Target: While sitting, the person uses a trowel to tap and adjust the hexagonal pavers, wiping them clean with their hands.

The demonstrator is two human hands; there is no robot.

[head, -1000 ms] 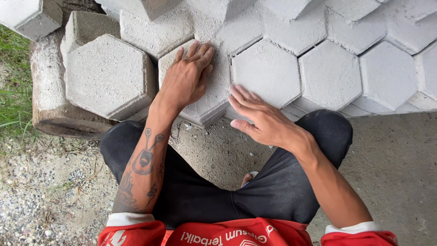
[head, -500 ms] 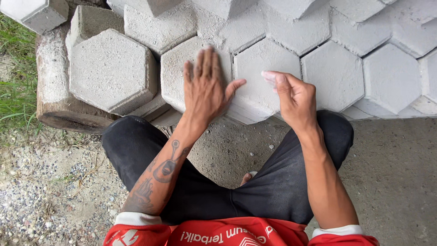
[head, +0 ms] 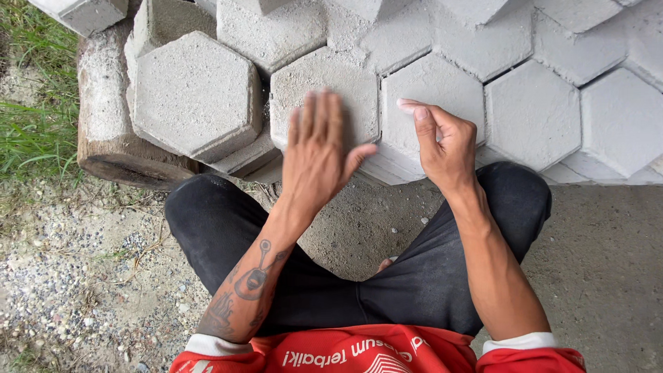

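Grey hexagonal concrete pavers are laid edge to edge in front of my knees. My left hand (head: 319,150) lies flat, fingers spread, on the front paver (head: 314,79) in the middle. My right hand (head: 442,141) hovers over the neighbouring paver (head: 449,86) to the right, fingers curled and the index finger pointing left along its near edge. Neither hand holds anything. I sit cross-legged in black trousers and a red shirt.
A loose hexagonal paver (head: 193,93) rests on stacked pavers at the left, beside a weathered wooden log (head: 103,131). Grass (head: 31,131) grows at the far left. Gravel (head: 76,276) lies left of my legs and bare packed sand (head: 608,262) at the right.
My left hand has slid back along the middle paver and flattened on it. My right hand has lifted from the paver edge and curled, index finger out.
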